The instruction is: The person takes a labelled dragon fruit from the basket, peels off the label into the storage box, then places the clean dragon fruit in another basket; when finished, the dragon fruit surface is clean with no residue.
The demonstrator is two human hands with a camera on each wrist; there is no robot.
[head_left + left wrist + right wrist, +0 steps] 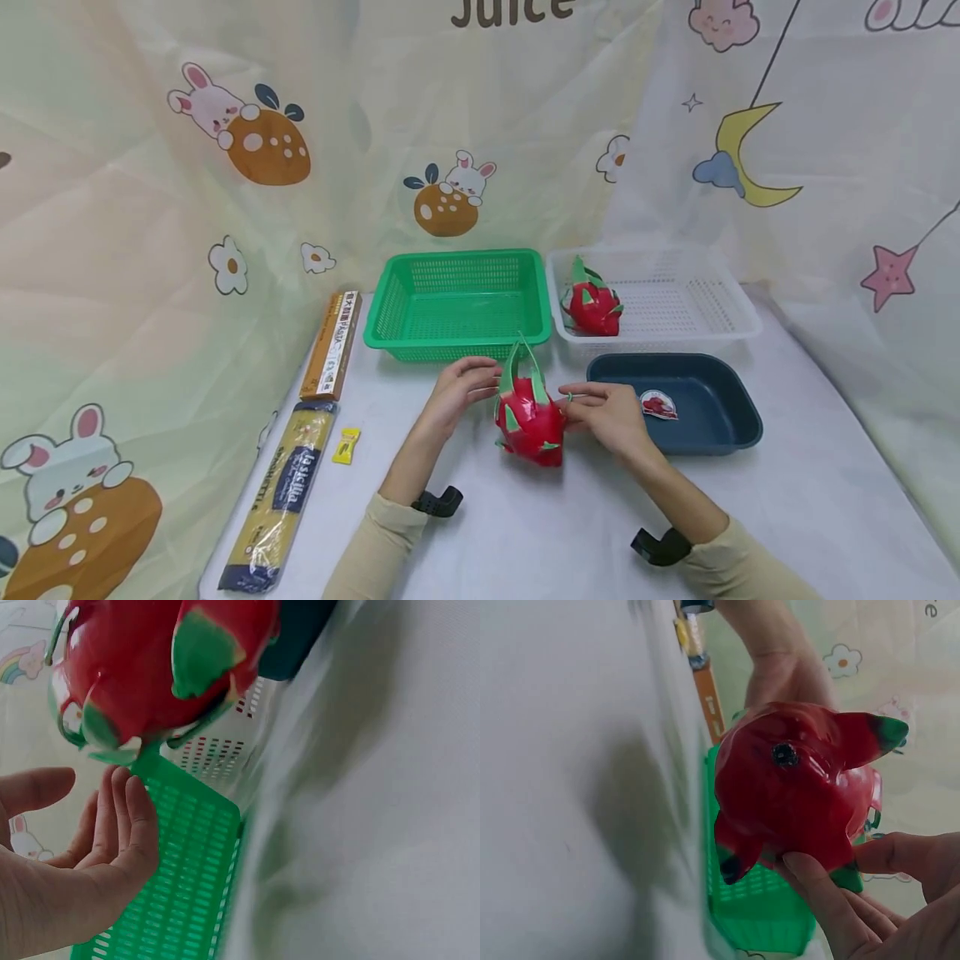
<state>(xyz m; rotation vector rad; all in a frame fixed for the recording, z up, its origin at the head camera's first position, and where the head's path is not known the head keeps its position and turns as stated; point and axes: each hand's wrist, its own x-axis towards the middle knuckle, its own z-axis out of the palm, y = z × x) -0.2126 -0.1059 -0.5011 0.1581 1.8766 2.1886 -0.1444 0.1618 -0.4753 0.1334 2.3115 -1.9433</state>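
Observation:
A red dragon fruit (531, 425) with green scales and long leaf tips is held above the white table in front of the baskets. My right hand (611, 417) pinches its side; in the right wrist view, the thumb and fingers grip it near a green-tipped scale (847, 877). On the other side is my left hand (459, 393), fingers relaxed and loosely bent. The left wrist view shows the left fingertips (135, 787) right by the fruit's leafy end, with the thumb apart. A second dragon fruit (592, 307) lies in the white basket (675, 340).
A green basket (457, 343) stands beside the white one. A dark blue tray (712, 400), bearing a fruit sticker (659, 405), is near my right hand. At the left lie a pasta box (330, 346), a spaghetti bag (281, 500) and a small yellow packet (346, 446).

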